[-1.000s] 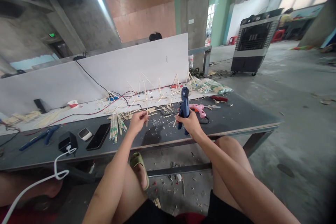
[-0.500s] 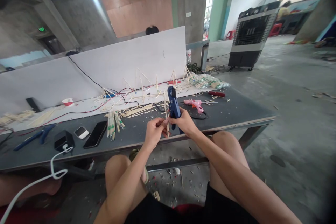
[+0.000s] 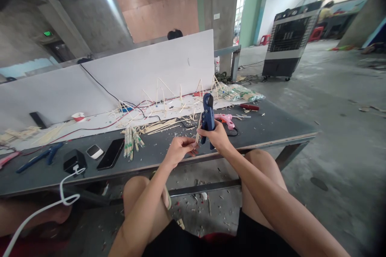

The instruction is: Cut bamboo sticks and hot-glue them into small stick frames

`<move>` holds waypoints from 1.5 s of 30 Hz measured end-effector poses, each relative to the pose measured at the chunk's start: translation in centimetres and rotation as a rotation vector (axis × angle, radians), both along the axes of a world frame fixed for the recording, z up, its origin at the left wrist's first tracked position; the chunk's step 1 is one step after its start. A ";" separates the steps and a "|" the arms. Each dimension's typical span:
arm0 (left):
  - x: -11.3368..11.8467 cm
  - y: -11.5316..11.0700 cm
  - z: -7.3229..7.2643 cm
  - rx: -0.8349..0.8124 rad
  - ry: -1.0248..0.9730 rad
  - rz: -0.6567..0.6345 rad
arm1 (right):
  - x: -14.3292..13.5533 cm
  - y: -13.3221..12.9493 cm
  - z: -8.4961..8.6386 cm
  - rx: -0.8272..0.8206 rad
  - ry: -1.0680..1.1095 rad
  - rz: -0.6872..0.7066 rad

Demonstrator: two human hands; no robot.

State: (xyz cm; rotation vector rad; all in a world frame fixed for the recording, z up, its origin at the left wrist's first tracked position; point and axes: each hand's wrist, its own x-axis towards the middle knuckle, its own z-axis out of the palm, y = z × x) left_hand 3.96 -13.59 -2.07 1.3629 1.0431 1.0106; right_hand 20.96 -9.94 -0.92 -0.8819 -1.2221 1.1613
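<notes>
My right hand [image 3: 217,135] is wrapped round a dark blue hand cutter [image 3: 208,115], held upright with its rounded head at the top. Close beside the tool, on its left, stand thin wooden sticks [image 3: 198,130]; the right thumb reaches across to touch them. My left hand [image 3: 181,149] pinches the lower ends of these sticks; how many it holds I cannot tell. Both hands are above the front edge of the dark table [image 3: 271,128]. Behind the right hand lies a pink glue gun [image 3: 226,119], partly hidden.
Loose sticks [image 3: 158,126] and wrapped stick bundles [image 3: 130,142] lie left of my hands. A black phone [image 3: 111,154], a charger [image 3: 74,161] and blue pliers [image 3: 42,158] lie further left. Stick frames stand before a white partition [image 3: 144,66]. A red-handled tool [image 3: 249,107] lies right.
The cutter and my right hand have moved slightly right and up. The sticks have shifted right with them, and my left hand has followed a little. A pink object now shows at the left edge.
</notes>
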 end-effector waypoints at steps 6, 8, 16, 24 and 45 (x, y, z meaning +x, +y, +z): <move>-0.2 0.2 -0.5 -0.061 -0.075 0.061 | -0.4 0.0 -0.6 0.001 0.045 0.035; 0.0 0.2 -0.5 -0.064 -0.104 0.086 | -0.6 0.0 -1.0 0.009 0.014 0.040; 0.1 0.1 -0.7 -0.035 -0.101 0.126 | -0.8 -0.1 -1.3 0.030 -0.029 0.006; 0.0 0.2 -0.8 -0.042 -0.126 0.127 | -0.9 -0.2 -1.4 0.027 -0.011 0.008; -4.1 -0.1 2.4 0.032 -0.077 0.169 | 1.1 -1.7 -0.3 0.154 -0.756 0.004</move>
